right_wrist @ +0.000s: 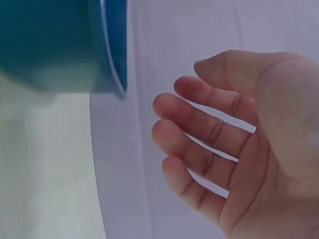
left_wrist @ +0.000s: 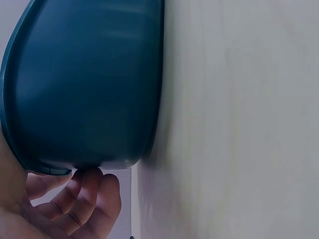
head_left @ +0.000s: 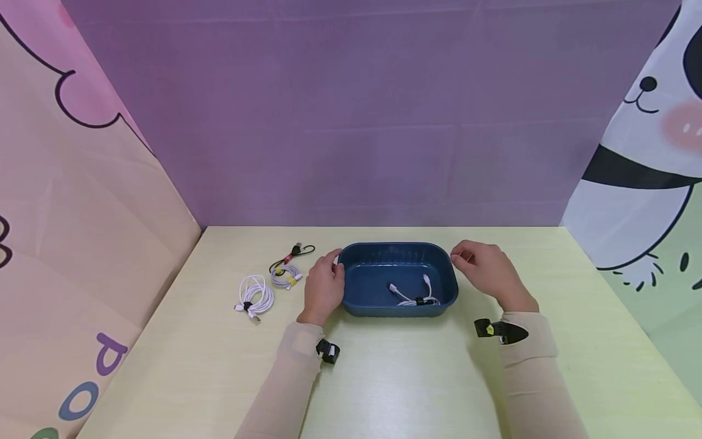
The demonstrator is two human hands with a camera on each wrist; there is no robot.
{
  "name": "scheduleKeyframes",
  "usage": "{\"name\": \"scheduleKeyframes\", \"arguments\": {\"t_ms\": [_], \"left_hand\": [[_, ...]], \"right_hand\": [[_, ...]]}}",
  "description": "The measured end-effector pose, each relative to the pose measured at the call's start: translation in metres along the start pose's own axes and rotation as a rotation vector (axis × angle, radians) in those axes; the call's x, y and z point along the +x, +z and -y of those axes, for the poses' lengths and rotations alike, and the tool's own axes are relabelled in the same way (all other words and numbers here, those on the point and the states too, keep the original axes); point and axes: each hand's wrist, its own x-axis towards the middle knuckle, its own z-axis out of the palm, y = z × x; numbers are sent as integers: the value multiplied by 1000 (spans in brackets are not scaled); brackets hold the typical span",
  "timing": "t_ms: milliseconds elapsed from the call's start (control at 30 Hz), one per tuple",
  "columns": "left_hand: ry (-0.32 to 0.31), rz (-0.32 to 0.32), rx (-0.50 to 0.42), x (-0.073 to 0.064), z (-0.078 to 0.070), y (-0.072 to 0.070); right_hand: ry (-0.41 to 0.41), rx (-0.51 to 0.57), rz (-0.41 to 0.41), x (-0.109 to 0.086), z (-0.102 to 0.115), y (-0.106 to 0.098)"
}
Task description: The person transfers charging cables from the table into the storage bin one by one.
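Note:
A dark blue plastic bin [head_left: 397, 311] stands upright on the table. Inside it, near its front wall, lies a white cable [head_left: 422, 300] bound with a black tie. My left hand [head_left: 325, 286] holds the bin's left edge; in the left wrist view its bent fingers [left_wrist: 107, 199] touch the outer wall below the rim, while the thumb is mostly hidden. Beside the right end of the bin, my right hand [head_left: 488, 271] hovers with loosely bent fingers. The right wrist view shows a gap between those fingers [right_wrist: 172, 134] and the bin wall, and nothing in the palm.
Left of the bin lie a coiled white cable [head_left: 256, 296] with a black tie, a smaller pale cable coil [head_left: 285, 277] with a yellow tie, and a black cable [head_left: 296, 251]. A purple cloth [head_left: 351, 122] hangs behind the table's [head_left: 406, 390] back edge.

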Motion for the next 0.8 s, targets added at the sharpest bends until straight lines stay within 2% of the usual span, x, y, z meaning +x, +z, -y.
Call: {"name": "scheduleKeyframes", "arguments": {"t_ms": [300, 800], "left_hand": [[-4, 1, -2, 0, 0, 0], [-15, 10, 8, 0, -1, -1]], "right_hand": [[69, 4, 7, -6, -21, -10], [140, 56, 116, -16, -52, -20]]}}
